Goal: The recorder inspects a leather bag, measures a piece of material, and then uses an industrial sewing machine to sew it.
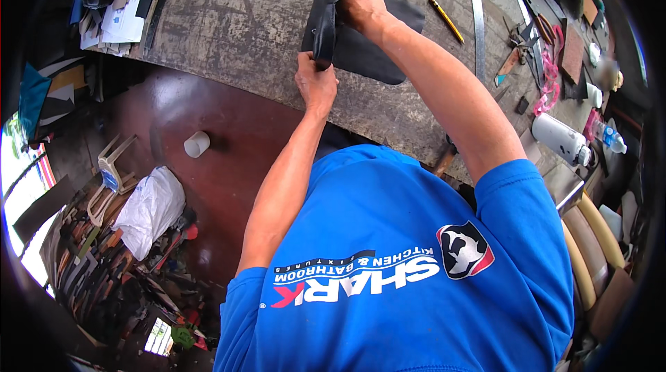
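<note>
Over the table [229, 46], a black piece [323, 33] is gripped by left hand [316, 85] and right hand [363, 6]. Tension should be kept even.

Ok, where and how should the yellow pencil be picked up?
Probably best pinched mid-barrel across its long sides, coming from above: the yellow pencil is slim and straight, lies flat on the workbench, and sits apart from the black sheet on its left and the metal strip on its right.
</note>
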Demonstrator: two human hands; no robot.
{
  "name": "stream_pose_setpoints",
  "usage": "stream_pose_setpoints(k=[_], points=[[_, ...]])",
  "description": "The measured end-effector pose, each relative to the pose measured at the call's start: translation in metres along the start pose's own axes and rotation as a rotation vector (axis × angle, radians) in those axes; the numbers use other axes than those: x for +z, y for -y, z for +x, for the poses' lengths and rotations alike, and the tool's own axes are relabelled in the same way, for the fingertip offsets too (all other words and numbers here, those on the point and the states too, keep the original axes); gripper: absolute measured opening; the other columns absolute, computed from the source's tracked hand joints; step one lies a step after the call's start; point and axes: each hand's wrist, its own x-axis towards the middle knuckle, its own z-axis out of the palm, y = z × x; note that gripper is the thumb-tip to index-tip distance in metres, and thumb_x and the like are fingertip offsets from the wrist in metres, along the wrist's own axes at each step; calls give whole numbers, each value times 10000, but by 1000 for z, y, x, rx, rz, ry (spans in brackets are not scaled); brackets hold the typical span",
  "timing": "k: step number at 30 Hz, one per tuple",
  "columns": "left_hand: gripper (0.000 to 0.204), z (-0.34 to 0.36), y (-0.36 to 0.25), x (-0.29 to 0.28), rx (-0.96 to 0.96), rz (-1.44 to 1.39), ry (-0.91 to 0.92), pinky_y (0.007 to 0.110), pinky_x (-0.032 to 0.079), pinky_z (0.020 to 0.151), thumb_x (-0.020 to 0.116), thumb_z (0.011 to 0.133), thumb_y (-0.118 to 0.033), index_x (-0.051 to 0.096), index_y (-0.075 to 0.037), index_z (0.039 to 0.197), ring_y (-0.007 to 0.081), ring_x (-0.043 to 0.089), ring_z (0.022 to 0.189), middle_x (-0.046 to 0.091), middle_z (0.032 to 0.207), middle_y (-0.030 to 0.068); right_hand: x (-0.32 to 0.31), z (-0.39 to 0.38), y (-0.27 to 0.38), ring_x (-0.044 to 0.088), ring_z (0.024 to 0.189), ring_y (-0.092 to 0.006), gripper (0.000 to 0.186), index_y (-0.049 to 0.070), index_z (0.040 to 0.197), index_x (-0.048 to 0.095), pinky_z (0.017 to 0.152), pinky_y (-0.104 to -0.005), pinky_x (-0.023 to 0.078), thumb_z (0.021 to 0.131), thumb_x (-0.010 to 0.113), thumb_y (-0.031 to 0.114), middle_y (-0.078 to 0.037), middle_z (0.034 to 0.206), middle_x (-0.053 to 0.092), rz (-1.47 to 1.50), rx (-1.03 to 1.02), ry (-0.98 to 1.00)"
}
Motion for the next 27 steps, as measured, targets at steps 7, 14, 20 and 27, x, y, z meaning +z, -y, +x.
stream_pose_setpoints(k=[7,14,20,27], points=[[159,-1,-2,2,-56,-70,3,338,497,489,617,907,-101,501,-5,960,176,620,499,602,637,85,-2,-1,2,684,953,-238,185,170,1004,710,779,-399,461,825,668,184,-60,996,703,-37,-32,41],[128,-1,8,6,-131,-272,25,264,480,412,626,926,-83,505,-42,935,124,572,452,575,631,34,8,1,5,685,955,-233,189,165,1004,710,778,-399,461,820,674,190,-59,992,703,16,-3,-42],[144,0,22,9,-76,-279,16,248,480,404,635,927,-76,491,-59,926,107,561,454,566,630,27,-12,-1,11,690,953,-227,193,171,1011,718,788,-399,461,823,676,176,-54,993,707,7,21,106],[149,-2,18,13,-61,-239,12,256,485,416,624,936,-97,482,-54,930,108,570,480,565,647,30,-12,-3,8,694,935,-211,190,188,1002,726,765,-394,463,817,684,171,-34,984,709,11,25,120]])
